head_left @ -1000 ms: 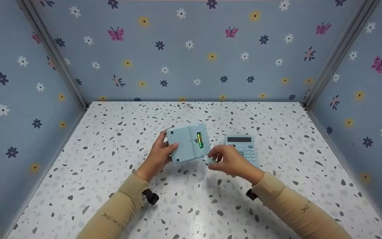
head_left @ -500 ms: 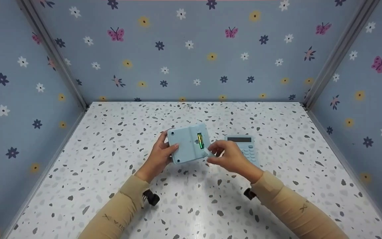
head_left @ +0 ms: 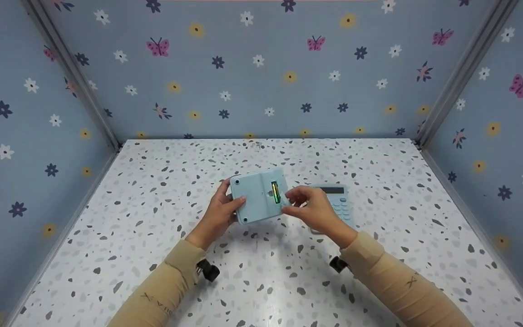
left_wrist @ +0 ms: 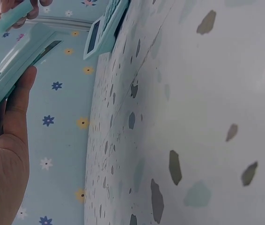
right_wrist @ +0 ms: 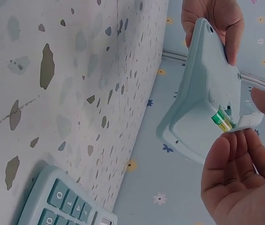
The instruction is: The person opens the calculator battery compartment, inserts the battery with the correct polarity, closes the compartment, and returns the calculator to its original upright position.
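A light blue calculator (head_left: 253, 202) is held back side up by my left hand (head_left: 216, 213), thumb on its back and fingers beneath. In its open battery slot sits a green and yellow battery (head_left: 275, 192). My right hand (head_left: 316, 211) is at the slot's side, pinching a small light blue battery cover (right_wrist: 249, 120) between thumb and fingertips. In the right wrist view the cover overlaps the end of the battery (right_wrist: 222, 120). The left wrist view shows the cover (left_wrist: 11, 18) beyond the calculator's edge.
A second light blue calculator (head_left: 342, 208) lies keys up on the speckled white table (head_left: 261, 281), partly behind my right hand. Blue flowered panels (head_left: 261, 81) stand at the back and both sides.
My right hand has moved up and slightly left, bringing the battery cover from below the calculator's lower corner to beside the slot. My left hand and its calculator have barely shifted.
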{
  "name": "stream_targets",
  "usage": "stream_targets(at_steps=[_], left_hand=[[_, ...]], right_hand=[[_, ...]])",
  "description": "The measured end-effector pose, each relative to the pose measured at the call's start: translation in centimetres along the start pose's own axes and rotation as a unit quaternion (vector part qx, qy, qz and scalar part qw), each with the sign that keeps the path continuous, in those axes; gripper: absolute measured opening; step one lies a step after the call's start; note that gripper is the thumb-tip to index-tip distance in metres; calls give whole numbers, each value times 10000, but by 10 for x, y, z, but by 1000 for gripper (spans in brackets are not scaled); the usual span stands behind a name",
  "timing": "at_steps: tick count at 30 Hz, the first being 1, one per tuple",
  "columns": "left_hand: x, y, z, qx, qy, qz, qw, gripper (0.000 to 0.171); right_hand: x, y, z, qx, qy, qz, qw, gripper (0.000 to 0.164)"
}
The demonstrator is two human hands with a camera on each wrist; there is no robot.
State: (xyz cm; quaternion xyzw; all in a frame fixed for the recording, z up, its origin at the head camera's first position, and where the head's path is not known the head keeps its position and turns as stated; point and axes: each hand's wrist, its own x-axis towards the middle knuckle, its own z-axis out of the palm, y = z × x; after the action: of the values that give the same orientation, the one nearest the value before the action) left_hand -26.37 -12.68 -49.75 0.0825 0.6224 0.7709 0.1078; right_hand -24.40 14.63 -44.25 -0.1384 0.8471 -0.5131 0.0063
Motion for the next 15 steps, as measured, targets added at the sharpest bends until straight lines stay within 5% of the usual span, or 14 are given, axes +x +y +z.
stream_targets(at_steps=[15], left_hand=[[2, 0, 5, 68, 98, -116, 9999, 67]], right_hand=[[10, 8, 7, 607, 412, 496, 9961, 25]])
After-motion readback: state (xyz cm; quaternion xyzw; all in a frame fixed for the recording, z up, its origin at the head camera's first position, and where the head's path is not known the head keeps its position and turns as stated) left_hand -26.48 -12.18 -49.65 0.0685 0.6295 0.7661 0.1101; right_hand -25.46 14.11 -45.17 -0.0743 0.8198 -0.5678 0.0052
